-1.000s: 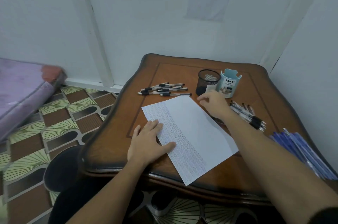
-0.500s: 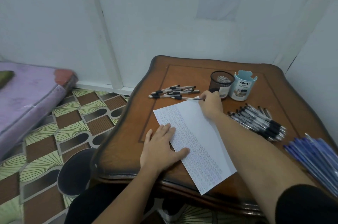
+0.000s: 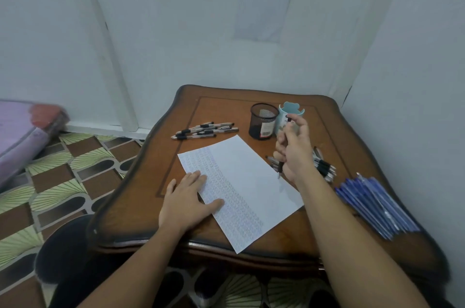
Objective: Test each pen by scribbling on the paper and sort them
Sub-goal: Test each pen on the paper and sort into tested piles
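Note:
A white sheet of paper (image 3: 247,182), its left part covered in rows of scribbles, lies slanted on the wooden table (image 3: 156,177). My left hand (image 3: 187,203) presses flat on its left edge. My right hand (image 3: 294,149) is raised over the paper's right edge and holds a black-grip pen (image 3: 283,154) nearly upright, tip down just above the sheet. Several black-and-clear pens (image 3: 205,130) lie in a group behind the paper. More of them (image 3: 323,165) lie to the right, partly hidden by my right hand.
A black mesh cup (image 3: 263,121) and a light blue cup (image 3: 289,116) stand at the back of the table. A pile of blue pens (image 3: 375,203) lies at the right edge. Walls close in behind and to the right; patterned floor lies to the left.
My right hand took a pen from the group behind the paper and carried it right, lifting it over the paper's right edge. My left hand stayed on the sheet.

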A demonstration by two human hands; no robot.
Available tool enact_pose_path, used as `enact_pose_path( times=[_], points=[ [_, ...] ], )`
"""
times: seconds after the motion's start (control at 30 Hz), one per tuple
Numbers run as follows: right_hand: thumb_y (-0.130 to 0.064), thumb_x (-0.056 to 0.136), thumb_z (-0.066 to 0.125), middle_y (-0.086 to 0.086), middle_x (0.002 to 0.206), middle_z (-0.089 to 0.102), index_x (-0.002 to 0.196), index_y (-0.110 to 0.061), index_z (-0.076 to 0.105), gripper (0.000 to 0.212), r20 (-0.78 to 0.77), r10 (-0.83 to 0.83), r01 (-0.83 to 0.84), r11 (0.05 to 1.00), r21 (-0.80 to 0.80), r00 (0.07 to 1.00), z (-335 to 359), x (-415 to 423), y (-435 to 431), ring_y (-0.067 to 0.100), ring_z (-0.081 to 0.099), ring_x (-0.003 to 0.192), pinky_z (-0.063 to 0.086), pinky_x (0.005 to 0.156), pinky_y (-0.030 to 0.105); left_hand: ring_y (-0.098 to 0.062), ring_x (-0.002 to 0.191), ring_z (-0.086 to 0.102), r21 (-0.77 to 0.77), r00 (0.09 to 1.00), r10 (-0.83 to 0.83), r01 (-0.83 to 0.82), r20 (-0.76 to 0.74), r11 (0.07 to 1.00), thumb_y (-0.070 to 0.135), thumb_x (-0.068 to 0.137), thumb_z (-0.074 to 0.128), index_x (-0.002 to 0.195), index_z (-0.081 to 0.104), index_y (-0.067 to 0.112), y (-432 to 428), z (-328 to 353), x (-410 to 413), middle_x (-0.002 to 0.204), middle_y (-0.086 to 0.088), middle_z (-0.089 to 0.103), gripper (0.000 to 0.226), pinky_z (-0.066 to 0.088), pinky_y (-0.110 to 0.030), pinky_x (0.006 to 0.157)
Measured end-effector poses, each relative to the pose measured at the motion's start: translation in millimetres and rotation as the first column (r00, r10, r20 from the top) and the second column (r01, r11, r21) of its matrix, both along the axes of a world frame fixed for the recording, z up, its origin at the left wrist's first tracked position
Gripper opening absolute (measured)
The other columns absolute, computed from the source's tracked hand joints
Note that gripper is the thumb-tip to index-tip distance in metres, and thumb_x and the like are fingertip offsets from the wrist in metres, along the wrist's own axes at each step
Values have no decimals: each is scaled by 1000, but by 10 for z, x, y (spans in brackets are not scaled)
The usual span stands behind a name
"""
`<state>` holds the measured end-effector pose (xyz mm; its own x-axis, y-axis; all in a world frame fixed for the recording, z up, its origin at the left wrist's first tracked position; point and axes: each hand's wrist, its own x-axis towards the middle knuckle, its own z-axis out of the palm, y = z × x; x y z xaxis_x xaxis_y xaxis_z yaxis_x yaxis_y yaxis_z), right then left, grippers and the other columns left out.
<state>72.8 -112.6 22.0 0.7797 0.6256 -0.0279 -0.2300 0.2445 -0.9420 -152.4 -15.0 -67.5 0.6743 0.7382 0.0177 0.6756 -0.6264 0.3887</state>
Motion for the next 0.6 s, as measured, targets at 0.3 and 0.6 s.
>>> enact_pose_path(
  times=[0.3,0.6],
  points=[
    [-38,107,33,4,58,53,96,-5,63,46,20,96,-95,994,-63,995,-79,-104,-453,15,54,55,48,62,31,-10,148,14,10,1000,6,-6,-11,1000,80,80,42,150,31,32,8,-15,15,160,10,20,85,-3,-42,120],
    [-32,87,65,16,61,56,74,-7,57,30,159,224,-183,954,-236,962,-662,-228,-877,21,49,51,35,45,28,-9,147,16,12,1000,9,-9,-4,1000,77,81,46,149,34,30,6,-11,22,160,9,22,84,-1,-42,120]
  ],
)
